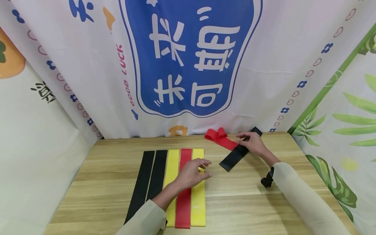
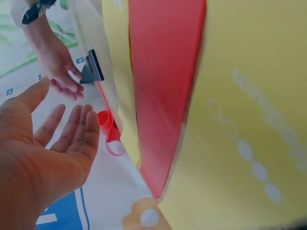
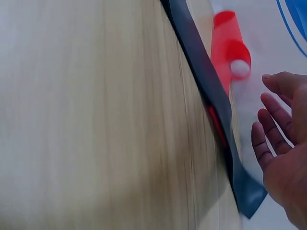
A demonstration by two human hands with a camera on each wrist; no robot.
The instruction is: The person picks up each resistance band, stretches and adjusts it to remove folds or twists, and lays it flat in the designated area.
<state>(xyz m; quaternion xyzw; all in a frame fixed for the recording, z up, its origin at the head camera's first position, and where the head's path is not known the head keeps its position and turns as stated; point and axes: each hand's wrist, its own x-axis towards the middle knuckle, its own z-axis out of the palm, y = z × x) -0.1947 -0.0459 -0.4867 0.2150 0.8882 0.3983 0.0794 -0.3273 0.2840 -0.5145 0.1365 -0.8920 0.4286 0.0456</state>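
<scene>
My left hand hovers over the red strip and the right-hand yellow strip, fingers spread and loosely bent, nothing held. These look like flat elastic bands; white print marks the yellow one in the left wrist view. At the back right, my right hand is over a loose black band that lies diagonally. In the right wrist view a gap shows between its relaxed fingers and that twisted black band. Partly beneath the black band runs a red band, its far end curled into loops.
Left of the red strip lie another yellow strip and two black strips, one inner and one outer, side by side. The wooden table meets a printed white curtain at its back edge.
</scene>
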